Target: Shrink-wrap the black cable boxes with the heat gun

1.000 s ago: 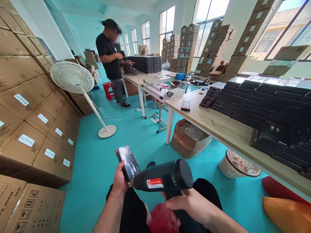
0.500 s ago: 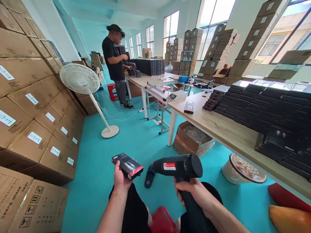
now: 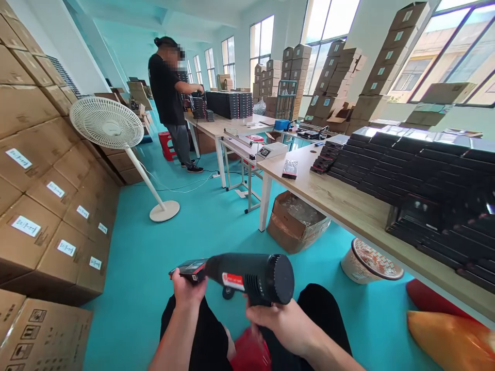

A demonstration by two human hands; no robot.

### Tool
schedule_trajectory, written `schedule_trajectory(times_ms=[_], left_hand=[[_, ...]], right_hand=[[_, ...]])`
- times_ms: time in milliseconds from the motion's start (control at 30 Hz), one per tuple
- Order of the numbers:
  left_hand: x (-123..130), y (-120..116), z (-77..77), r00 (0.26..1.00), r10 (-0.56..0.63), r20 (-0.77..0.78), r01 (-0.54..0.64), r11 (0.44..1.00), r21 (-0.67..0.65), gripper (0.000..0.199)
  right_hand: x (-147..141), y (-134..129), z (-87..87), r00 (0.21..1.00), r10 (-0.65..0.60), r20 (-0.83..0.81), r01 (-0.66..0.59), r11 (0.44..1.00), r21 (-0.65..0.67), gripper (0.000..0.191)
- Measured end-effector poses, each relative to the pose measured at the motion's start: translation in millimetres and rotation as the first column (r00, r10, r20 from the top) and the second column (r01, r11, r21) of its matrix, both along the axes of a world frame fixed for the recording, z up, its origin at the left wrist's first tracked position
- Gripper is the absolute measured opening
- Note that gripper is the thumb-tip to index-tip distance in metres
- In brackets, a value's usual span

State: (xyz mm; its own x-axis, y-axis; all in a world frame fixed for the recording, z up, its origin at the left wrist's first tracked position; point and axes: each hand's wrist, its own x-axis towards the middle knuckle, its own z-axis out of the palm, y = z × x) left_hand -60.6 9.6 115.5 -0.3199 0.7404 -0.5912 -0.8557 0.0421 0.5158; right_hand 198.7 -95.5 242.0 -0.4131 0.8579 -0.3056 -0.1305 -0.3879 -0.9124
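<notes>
In my left hand (image 3: pixel 188 291) lies a flat black box (image 3: pixel 190 267) with red edging and a glossy top, held from below above my lap. My right hand (image 3: pixel 273 317) is wrapped round the handle of a black heat gun (image 3: pixel 247 275) that carries a red-and-white label. The gun's nozzle points left and reaches over the right end of the box, hiding that part; whether the two touch I cannot tell. Below the gun, part of a dark slipper (image 3: pixel 228 292) shows on the floor.
To the right, a wooden table (image 3: pixel 348 208) bears stacked black boxes (image 3: pixel 406 159) and one wrapped box (image 3: pixel 290 169). Under it stand a carton (image 3: pixel 296 226) and a bin (image 3: pixel 358 268). A white fan (image 3: pixel 110 126) and stacked cartons (image 3: pixel 50 190) stand left. A co-worker (image 3: pixel 167 98) is at the far table.
My right hand has brought the heat gun left, so its nozzle now overlaps the box. My left hand has tilted the box flatter to view. The whole scene has shifted slightly left.
</notes>
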Motion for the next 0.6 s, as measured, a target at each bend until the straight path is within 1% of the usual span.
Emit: schedule_trajectory(times_ms=[33, 67, 100, 133, 200, 267, 300, 367, 467, 600], left_hand=[[0.7, -0.7, 2.5, 1.000, 0.020, 0.011, -0.020, 1.000, -0.003, 0.049], [1.7, -1.8, 5.9, 0.999, 0.037, 0.021, -0.037, 0.999, -0.011, 0.047], [3.0, -3.2, 10.1, 0.999, 0.043, 0.030, -0.043, 0.999, -0.016, 0.044], [4.5, -5.0, 14.6, 0.999, 0.034, 0.042, -0.033, 0.999, -0.005, 0.043], [7.3, -9.0, 23.7, 0.998, -0.001, 0.057, -0.003, 0.998, 0.063, 0.045], [9.0, -12.6, 31.3, 0.997, -0.054, 0.050, 0.046, 0.987, 0.156, 0.049], [9.1, -13.9, 34.2, 0.996, -0.085, 0.037, 0.077, 0.982, 0.175, 0.049], [7.6, -15.3, 38.0, 0.991, -0.133, -0.005, 0.132, 0.980, 0.147, 0.048], [3.6, -14.2, 40.0, 0.983, -0.170, -0.073, 0.174, 0.983, 0.054, 0.045], [1.6, -10.6, 40.9, 0.976, -0.184, -0.113, 0.190, 0.981, 0.041, 0.039]], right_hand=[[1.8, 1.3, -2.0, 0.997, -0.072, 0.037, 0.071, 0.997, 0.017, 0.015], [5.1, 2.6, -4.2, 0.989, -0.130, 0.067, 0.131, 0.991, -0.001, 0.017], [9.9, 3.6, -6.1, 0.983, -0.169, 0.077, 0.173, 0.984, -0.047, 0.020], [15.8, 4.0, -7.5, 0.982, -0.177, 0.060, 0.183, 0.977, -0.109, 0.024], [29.5, 2.3, -8.4, 0.987, -0.161, -0.032, 0.151, 0.966, -0.209, 0.033], [42.7, -2.1, -7.1, 0.977, -0.169, -0.130, 0.134, 0.962, -0.239, 0.036], [48.7, -4.6, -6.1, 0.971, -0.173, -0.163, 0.131, 0.962, -0.240, 0.036], [58.8, -9.1, -4.1, 0.965, -0.177, -0.196, 0.128, 0.962, -0.241, 0.034], [69.2, -13.8, -2.0, 0.968, -0.147, -0.201, 0.091, 0.960, -0.264, 0.036], [70.7, -19.4, -2.1, 0.978, -0.076, -0.193, 0.022, 0.963, -0.267, 0.043]])
